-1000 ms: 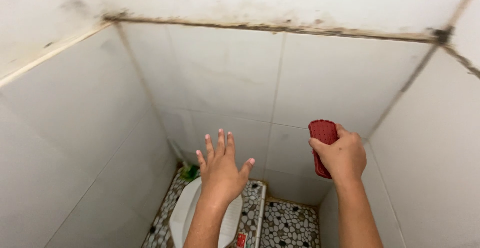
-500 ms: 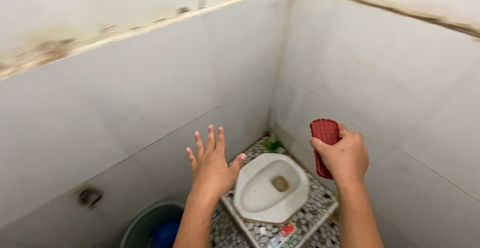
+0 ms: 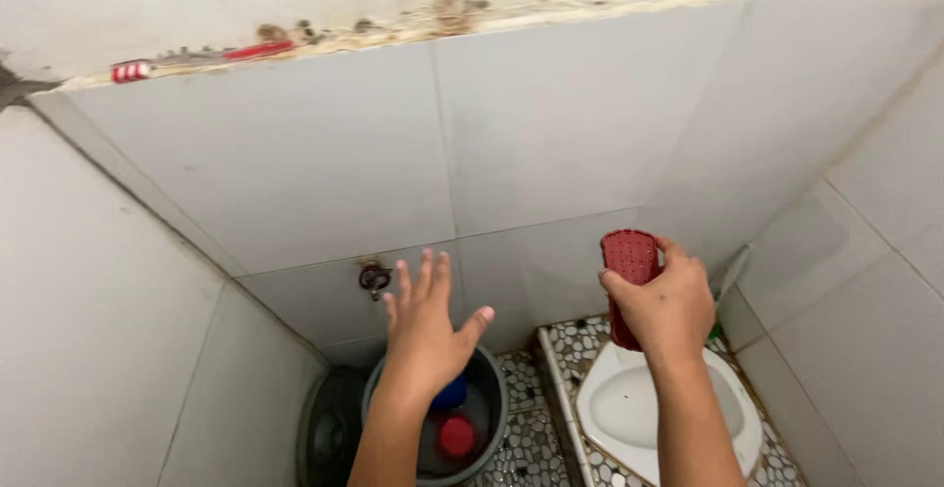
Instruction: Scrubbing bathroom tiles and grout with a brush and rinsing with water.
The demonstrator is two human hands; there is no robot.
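My right hand [image 3: 667, 302] is raised in front of the grey tiled wall and grips a red scrubbing brush [image 3: 625, 271], held upright with its dotted back toward me. My left hand [image 3: 426, 324] is lifted beside it, empty, fingers spread, palm toward the wall. It hovers just right of a small wall tap [image 3: 374, 277]. Below the left hand stands a grey bucket [image 3: 486, 395] with a blue and a red item inside.
A white squat toilet [image 3: 629, 410] sits on a raised pebble-tiled step [image 3: 560, 349] at the lower right. A dark round lid or basin [image 3: 329, 430] lies left of the bucket. A red and white toothbrush [image 3: 187, 59] rests on the stained ledge on top of the tiles.
The view has swung left: the toilet slid from centre to the lower right, and the tap, bucket and ledge toothbrush came into sight. Both hands keep their poses.
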